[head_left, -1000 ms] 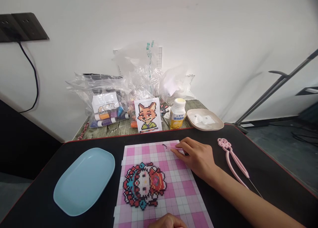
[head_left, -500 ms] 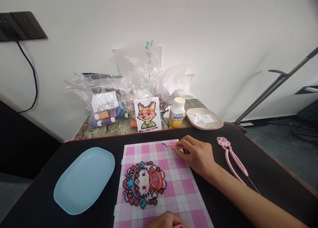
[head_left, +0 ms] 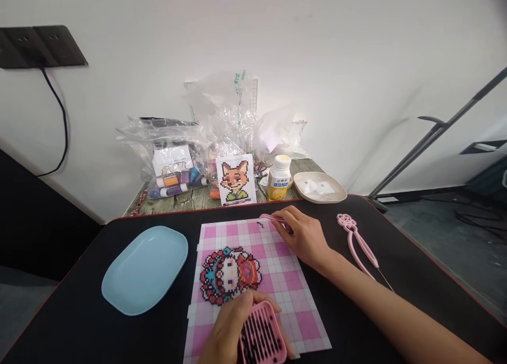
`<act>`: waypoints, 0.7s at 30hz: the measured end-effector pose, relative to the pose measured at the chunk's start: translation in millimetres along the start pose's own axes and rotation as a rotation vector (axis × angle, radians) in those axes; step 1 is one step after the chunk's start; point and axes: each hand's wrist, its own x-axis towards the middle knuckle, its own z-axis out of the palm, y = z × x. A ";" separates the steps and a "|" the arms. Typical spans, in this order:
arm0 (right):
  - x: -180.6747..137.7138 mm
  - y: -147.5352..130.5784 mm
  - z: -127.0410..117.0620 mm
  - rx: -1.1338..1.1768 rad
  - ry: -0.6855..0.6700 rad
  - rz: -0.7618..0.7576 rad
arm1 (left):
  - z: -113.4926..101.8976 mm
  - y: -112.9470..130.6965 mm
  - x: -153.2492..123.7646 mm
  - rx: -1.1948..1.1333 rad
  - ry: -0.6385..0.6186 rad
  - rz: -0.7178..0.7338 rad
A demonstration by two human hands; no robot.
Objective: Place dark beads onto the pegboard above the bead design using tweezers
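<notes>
A pink-and-white checked pegboard (head_left: 277,279) lies on the black table and carries a finished bead figure (head_left: 229,274) near its middle. My right hand (head_left: 303,237) is pinched on pink tweezers (head_left: 271,218), whose tip sits beside a short row of dark beads (head_left: 260,224) at the board's far edge. Low in the view, my left hand (head_left: 225,335) grips a pink slotted bead holder (head_left: 261,337) over the board's near edge, just in front of the bead figure.
A light blue oval tray (head_left: 144,269) lies left of the board. A pink long-handled tool (head_left: 358,242) lies to the right. Behind, on a wooden shelf, stand a fox pattern card (head_left: 234,180), a small bottle (head_left: 279,178), a beige dish (head_left: 320,187) and plastic bags of beads (head_left: 178,163).
My left hand has come up into view from the bottom edge, bringing the pink bead holder over the board. My right hand and the tweezers stay at the dark beads.
</notes>
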 end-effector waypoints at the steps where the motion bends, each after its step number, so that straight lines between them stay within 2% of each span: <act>1: 0.2 0.1 0.8 0.008 -0.010 0.012 | 1.7 0.9 0.7 -0.058 0.011 0.023; 4: 0.3 0.5 2.5 0.077 -0.035 0.091 | 6.1 3.0 5.2 -0.224 -0.015 0.075; 7: -0.7 -0.4 2.5 0.197 -0.035 0.198 | 5.6 4.4 10.4 -0.335 -0.112 -0.012; 12: -6.0 -5.5 -0.5 0.350 0.069 0.313 | -0.2 6.1 15.4 -0.351 -0.041 0.010; 17: -8.7 -11.0 -12.6 0.375 0.150 0.146 | -1.5 7.1 15.5 -0.337 -0.025 -0.003; 21: -8.9 -15.7 -22.1 0.289 0.197 -0.023 | -2.6 5.5 14.1 -0.333 -0.031 0.032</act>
